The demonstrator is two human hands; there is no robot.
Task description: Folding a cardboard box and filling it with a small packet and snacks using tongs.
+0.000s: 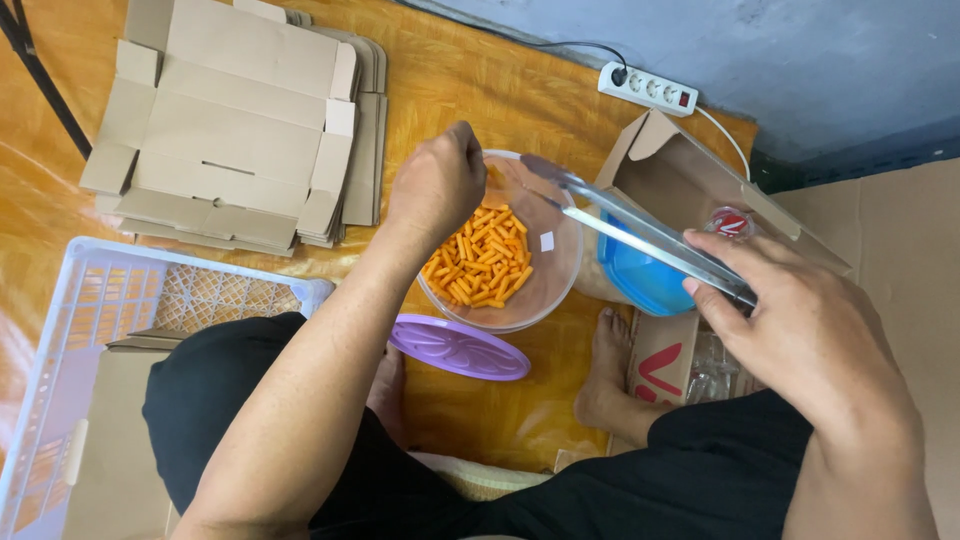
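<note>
My left hand [437, 185] holds the rim of the bowl [540, 290] of orange sticks [480, 255] on the floor, my right hand [800, 320] grips the tongs [630, 225] tight, and a bump could tip sticks out.

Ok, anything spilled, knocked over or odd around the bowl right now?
Nothing spilled. The snack sticks sit inside the clear bowl, which is tipped under the left hand. Its purple lid lies on the floor; the right hand holds tongs.

I see bright, even light; soft glare on the orange floor sheet [480, 90]; faint shadows; mild wide-angle stretch at edges.
</note>
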